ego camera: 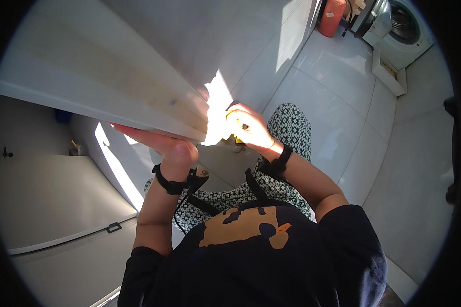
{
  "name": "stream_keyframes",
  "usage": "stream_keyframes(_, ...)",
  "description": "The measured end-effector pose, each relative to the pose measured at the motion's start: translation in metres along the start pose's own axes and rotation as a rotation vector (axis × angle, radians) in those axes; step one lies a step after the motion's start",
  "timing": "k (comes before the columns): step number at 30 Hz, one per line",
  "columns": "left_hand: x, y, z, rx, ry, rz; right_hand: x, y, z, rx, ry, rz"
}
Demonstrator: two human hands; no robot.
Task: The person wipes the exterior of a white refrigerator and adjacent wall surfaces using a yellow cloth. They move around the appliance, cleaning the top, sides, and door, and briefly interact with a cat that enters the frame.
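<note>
In front of me a white door or panel (100, 88) stands with its narrow edge towards me. My left hand (165, 144) lies against its left face, fingers stretched along it and thumb turned towards me; the fingertips are partly out of sight. Curled in strong sunlight beside the panel's near right corner, my right hand (251, 128) grips a yellow and dark tool (239, 141). Glare washes out most of that tool, so its kind is unclear. Whether its tip touches the panel is hidden by the glare.
At the upper right stand a red fire extinguisher (331, 17) and a front-loading washing machine (399, 28) with its door open. A white cabinet (61, 195) with a dark handle (114, 227) is at left. Large grey tiles (330, 92) cover the floor.
</note>
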State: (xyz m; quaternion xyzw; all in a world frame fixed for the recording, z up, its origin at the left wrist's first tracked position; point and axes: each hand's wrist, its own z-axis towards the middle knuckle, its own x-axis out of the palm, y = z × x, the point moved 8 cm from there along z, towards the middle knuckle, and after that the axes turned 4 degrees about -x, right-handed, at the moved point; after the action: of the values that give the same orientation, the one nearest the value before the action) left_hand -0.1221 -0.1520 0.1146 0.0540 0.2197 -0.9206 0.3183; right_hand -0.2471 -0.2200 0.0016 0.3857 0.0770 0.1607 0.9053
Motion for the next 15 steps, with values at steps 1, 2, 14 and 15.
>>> stream_keyframes(1,0.000,-0.001,-0.001,0.005,-0.006,-0.046,-0.005,0.018,0.010,-0.154,-0.045,-0.011)
stream_keyframes(2,-0.001,-0.001,-0.004,-0.008,-0.027,-0.043,-0.005,0.025,0.022,-0.196,-0.067,-0.022)
stream_keyframes(14,-0.010,-0.026,-0.008,0.306,-0.064,0.280,-0.003,-0.020,-0.029,-0.012,-0.161,0.308)
stream_keyframes(15,-0.012,-0.028,-0.009,0.303,-0.082,0.291,-0.001,-0.020,-0.032,-0.051,-0.165,0.436)
